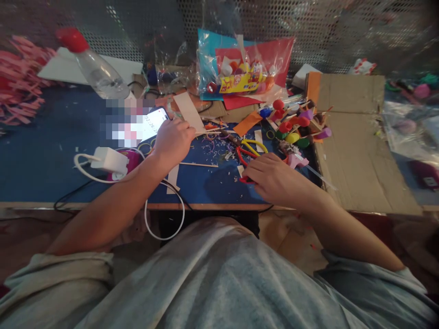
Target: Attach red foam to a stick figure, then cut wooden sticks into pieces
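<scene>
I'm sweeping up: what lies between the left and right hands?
The head view shows a pliers-like tool, thin sticks extending from the left hand, a loose stick and small scraps on the blue tabletop.

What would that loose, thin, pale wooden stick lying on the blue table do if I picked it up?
The loose, thin, pale wooden stick would probably stay stiff, since it looks straight. Being so slim, it's likely very light, and it might snap if bent hard.
</scene>
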`<state>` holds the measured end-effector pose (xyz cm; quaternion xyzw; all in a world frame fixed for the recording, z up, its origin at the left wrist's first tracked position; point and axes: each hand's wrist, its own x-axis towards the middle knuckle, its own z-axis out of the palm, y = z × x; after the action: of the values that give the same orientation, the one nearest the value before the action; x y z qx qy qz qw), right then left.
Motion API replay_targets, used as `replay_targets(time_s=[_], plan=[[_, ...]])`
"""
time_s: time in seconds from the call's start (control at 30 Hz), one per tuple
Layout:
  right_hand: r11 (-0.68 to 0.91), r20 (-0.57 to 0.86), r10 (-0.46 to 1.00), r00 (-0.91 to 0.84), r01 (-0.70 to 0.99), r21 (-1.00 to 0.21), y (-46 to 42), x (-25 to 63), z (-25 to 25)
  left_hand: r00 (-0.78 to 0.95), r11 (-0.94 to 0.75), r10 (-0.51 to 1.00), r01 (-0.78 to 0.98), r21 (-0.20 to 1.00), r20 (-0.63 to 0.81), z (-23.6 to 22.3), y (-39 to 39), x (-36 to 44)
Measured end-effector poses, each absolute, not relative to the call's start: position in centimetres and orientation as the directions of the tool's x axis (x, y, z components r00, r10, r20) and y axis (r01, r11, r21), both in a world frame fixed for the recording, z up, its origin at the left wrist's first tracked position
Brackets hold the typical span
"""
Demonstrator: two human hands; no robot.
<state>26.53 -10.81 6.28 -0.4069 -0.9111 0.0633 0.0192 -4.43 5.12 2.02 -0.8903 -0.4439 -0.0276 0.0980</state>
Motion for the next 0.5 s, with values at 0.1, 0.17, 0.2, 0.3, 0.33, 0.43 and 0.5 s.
replay_targets(time_s=[0.1, 0.17, 0.2, 0.3, 0.33, 0.43, 0.5], plan=[[0.609, -0.129, 0.770, -0.625, 0.780, -0.148, -8.6, 26.3, 7.4, 0.606, -0.583, 0.785, 0.793, -0.177, 0.131, 2.4, 5.1, -4.7], [0.523, -0.173, 0.827, -0.535, 0.845, -0.115, -6.8, 26.1, 8.3, 0.597, -0.572, 0.791, 0.800, -0.180, 0.138, 2.7, 4.7, -4.8], [0.463, -0.182, 0.864, -0.469, 0.883, -0.072, -5.8, 26.0, 8.7, 0.591, -0.567, 0.795, 0.805, -0.176, 0.139, 2.9, 4.4, -4.8], [0.362, -0.143, 0.923, -0.358, 0.932, 0.003, -2.7, 25.6, 9.4, 0.599, -0.584, 0.792, 0.800, -0.140, 0.120, 3.3, 2.8, -4.9], [0.347, -0.125, 0.931, -0.342, 0.938, 0.019, -1.5, 25.4, 9.3, 0.617, -0.604, 0.779, 0.786, -0.130, 0.107, 3.4, 2.0, -4.9], [0.359, -0.151, 0.924, -0.350, 0.932, 0.039, 1.8, 24.5, 8.6, 0.675, -0.672, 0.735, 0.738, -0.065, 0.066, 3.1, -0.4, -5.4], [0.364, -0.187, 0.920, -0.345, 0.928, 0.082, 3.7, 23.9, 7.8, 0.724, -0.724, 0.688, 0.690, -0.012, 0.056, 2.7, -1.9, -6.1]])
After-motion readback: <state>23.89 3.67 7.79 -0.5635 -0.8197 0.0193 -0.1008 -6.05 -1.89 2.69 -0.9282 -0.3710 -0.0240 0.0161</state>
